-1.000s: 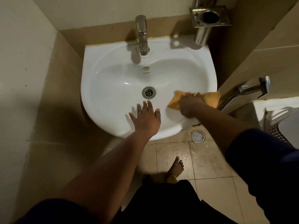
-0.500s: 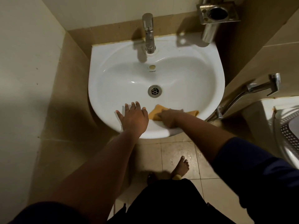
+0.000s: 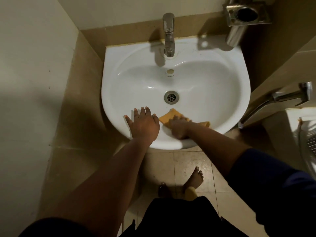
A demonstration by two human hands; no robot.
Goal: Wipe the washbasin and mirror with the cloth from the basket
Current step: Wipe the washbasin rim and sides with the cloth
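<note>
Right hand closed in a grip on the orange cloth at washbasin 6 o'clock, left hand open, flat on rim; best press cloth flat, sweeping overlapping arcs toward drain.

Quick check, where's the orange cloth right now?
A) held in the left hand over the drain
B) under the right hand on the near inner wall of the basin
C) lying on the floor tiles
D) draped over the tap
B: the right hand presses the orange cloth against the near inner slope of the washbasin, while the left hand lies flat and empty on the front rim.
</note>
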